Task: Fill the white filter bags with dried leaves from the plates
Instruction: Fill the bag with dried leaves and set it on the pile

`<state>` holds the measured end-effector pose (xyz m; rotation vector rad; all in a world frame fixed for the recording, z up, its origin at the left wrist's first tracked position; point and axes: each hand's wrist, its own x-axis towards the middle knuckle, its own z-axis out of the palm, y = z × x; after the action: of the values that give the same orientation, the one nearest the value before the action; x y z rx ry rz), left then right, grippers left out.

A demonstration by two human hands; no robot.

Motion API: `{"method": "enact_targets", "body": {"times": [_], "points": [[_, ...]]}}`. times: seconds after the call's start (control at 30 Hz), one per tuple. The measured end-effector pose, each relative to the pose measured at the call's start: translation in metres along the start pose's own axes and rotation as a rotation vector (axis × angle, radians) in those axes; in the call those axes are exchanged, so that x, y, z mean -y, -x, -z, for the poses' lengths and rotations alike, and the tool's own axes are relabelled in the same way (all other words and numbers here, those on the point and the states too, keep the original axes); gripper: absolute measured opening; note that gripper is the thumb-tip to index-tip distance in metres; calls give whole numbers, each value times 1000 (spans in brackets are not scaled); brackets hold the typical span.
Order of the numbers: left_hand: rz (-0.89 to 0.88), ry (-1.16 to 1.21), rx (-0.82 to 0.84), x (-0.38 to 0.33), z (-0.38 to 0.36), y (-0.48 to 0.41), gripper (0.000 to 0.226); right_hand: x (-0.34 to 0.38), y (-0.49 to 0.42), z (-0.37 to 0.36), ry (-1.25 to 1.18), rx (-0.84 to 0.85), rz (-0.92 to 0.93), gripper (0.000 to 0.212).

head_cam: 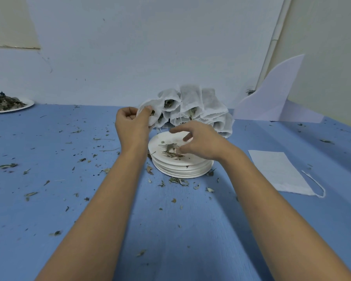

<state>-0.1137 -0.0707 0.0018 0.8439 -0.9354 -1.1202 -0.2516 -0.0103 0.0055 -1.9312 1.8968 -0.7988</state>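
Left hand (133, 123) grips a white filter bag (152, 106) just behind the stack of paper plates (182, 171); right hand (201, 144) is over the stack.

The bag's lower part is hidden behind the curled left fingers, thumb pinching its rim. The right fingers spread wide, loosely curved, thumb tip touching the few dried leaves (170, 150) on the top plate. Behind the stack, the pile of filled bags (199, 104) is partly covered by that hand. Far left of the stack, a heaped plate (27, 104) is cut off.
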Motion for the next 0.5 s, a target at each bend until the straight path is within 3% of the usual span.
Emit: {"method": "enact_targets", "body": {"times": [0.13, 0.2, 0.5], "points": [[5, 2, 8, 0, 0, 0, 23, 4, 0, -12, 114, 225, 62, 57], [12, 12, 5, 0, 1, 0, 24, 4, -1, -16, 243, 259, 76, 54], [18, -4, 43, -1, 0, 1, 21, 6, -4, -30, 388, 15, 179, 28]]}}
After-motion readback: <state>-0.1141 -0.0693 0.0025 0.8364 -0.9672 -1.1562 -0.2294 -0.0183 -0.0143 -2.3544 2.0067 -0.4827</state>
